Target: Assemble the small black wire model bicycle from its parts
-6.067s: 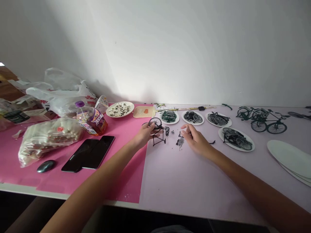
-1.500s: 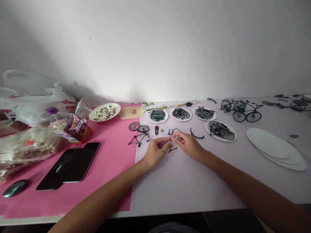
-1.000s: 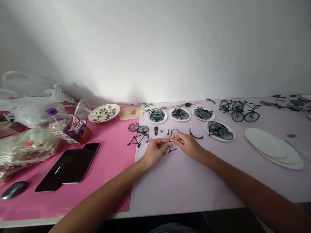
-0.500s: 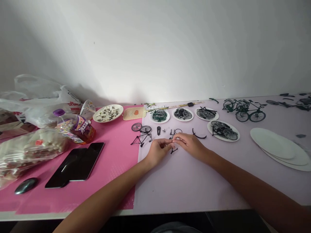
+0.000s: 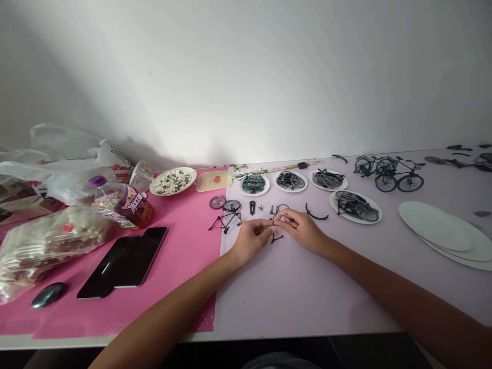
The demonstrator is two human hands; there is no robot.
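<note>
My left hand (image 5: 251, 238) and my right hand (image 5: 300, 229) meet at the fingertips over the lilac part of the table. Both are pinched closed around something too small and hidden to make out. Just below the fingers lies a small black forked part (image 5: 277, 239). Left of my left hand is a black toy bicycle frame (image 5: 224, 222), with two black spoked wheels (image 5: 218, 202) behind it. Beyond my hands lie a black oblong part (image 5: 252, 207) and a thin black ring (image 5: 283, 208). A curved black strip (image 5: 316, 213) rests to the right of them.
White plates of bicycle parts (image 5: 355, 219) stand toward the wall, with assembled green toy bicycles (image 5: 400, 179) to their right. Stacked white plates (image 5: 434, 225) lie at right. At left are two phones (image 5: 126, 264), a mouse (image 5: 48, 295), a drink bottle (image 5: 121, 205) and plastic bags (image 5: 65, 174).
The whole view has shifted slightly, so things appear a little further right. My hands stay pinched together in the same place over the table.
</note>
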